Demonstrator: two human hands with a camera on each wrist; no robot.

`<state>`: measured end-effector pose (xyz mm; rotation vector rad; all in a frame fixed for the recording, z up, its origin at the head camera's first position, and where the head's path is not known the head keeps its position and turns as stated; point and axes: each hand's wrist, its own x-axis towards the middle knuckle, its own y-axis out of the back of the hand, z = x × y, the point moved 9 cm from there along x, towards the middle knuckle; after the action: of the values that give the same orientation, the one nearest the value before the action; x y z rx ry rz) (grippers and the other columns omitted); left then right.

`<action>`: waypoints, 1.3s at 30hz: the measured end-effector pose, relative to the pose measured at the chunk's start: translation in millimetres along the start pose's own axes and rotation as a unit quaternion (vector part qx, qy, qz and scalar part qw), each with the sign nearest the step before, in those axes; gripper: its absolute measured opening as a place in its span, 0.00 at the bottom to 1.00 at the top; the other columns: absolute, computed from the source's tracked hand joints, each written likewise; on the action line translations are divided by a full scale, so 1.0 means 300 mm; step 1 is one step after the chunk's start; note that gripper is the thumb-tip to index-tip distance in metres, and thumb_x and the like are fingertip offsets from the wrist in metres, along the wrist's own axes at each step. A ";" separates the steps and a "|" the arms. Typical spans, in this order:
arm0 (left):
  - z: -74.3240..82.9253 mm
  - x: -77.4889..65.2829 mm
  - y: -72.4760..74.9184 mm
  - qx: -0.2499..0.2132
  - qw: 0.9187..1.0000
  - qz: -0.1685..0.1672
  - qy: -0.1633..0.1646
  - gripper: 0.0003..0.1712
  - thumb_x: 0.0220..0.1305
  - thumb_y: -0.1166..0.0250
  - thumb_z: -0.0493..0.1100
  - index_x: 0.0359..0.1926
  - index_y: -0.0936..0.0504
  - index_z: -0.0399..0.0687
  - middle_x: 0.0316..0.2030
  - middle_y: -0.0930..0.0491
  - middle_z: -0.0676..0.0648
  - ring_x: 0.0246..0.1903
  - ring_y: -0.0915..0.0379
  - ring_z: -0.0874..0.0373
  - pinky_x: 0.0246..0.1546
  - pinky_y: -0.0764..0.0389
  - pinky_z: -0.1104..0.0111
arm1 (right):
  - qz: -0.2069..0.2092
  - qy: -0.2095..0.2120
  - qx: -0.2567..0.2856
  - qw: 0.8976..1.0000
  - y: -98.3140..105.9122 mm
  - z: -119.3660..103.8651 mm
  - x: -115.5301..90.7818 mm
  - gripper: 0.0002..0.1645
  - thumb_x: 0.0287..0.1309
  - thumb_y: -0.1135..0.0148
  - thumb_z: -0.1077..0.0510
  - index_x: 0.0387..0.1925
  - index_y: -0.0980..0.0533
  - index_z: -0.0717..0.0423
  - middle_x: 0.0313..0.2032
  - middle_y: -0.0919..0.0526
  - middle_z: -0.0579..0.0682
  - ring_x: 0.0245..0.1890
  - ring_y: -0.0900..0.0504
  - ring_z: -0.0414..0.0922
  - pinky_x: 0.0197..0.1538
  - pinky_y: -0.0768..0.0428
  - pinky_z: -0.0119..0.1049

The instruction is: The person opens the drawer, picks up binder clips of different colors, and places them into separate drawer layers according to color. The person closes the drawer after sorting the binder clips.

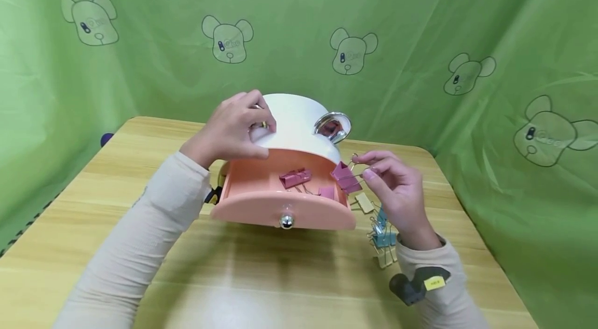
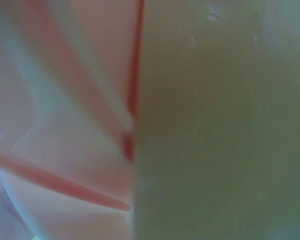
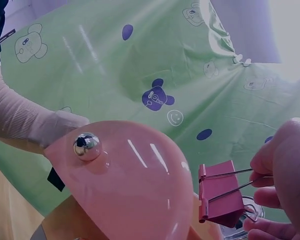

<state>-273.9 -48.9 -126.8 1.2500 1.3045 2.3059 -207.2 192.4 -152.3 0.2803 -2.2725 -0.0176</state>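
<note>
A white rounded box stands on the table with its pink drawer pulled out, a silver knob on the front. My left hand grips the box's upper left side, fingers bent over the top and thumb at the front edge. Beside the drawer's right wall, my right hand pinches a pink binder clip by its wire handles. Inside the drawer lie a dark pink binder clip and a lighter pink one, partly hidden by the front. The left wrist view is mostly blurred box and drawer surfaces.
Right of the drawer, a yellow binder clip and several blue and yellow clips lie on the wooden table. A silver ear-shaped part juts from the box's right side. Green printed cloth hangs around the table.
</note>
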 end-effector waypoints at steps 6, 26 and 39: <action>0.002 0.003 -0.002 0.001 1.000 -0.001 -0.001 0.16 0.33 0.29 0.46 0.31 0.15 0.51 0.38 0.28 0.49 0.36 0.35 0.52 0.37 0.32 0.58 | -0.008 0.001 0.014 1.000 -0.025 0.007 -0.010 0.05 0.56 0.46 0.77 0.26 0.26 0.73 0.41 0.18 0.56 0.46 0.19 0.48 0.45 0.20 0.30; -0.002 0.001 -0.005 0.005 1.000 -0.002 0.002 0.17 0.33 0.28 0.46 0.31 0.15 0.51 0.38 0.28 0.49 0.37 0.35 0.52 0.38 0.31 0.58 | -0.021 -0.022 -0.028 0.999 -0.046 0.046 -0.034 0.06 0.52 0.35 0.73 0.30 0.24 0.77 0.42 0.21 0.63 0.46 0.20 0.51 0.41 0.18 0.31; -0.003 -0.001 -0.008 0.008 1.000 -0.001 0.002 0.17 0.33 0.27 0.46 0.31 0.15 0.51 0.38 0.28 0.49 0.37 0.35 0.52 0.38 0.31 0.58 | -0.044 -0.036 -0.041 0.998 -0.054 0.050 -0.038 0.07 0.50 0.35 0.75 0.33 0.23 0.76 0.49 0.22 0.64 0.53 0.22 0.51 0.53 0.22 0.35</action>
<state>-275.0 -48.2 -129.1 1.2493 1.3273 2.3019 -207.9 177.9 -172.4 0.3399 -2.3228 -0.1691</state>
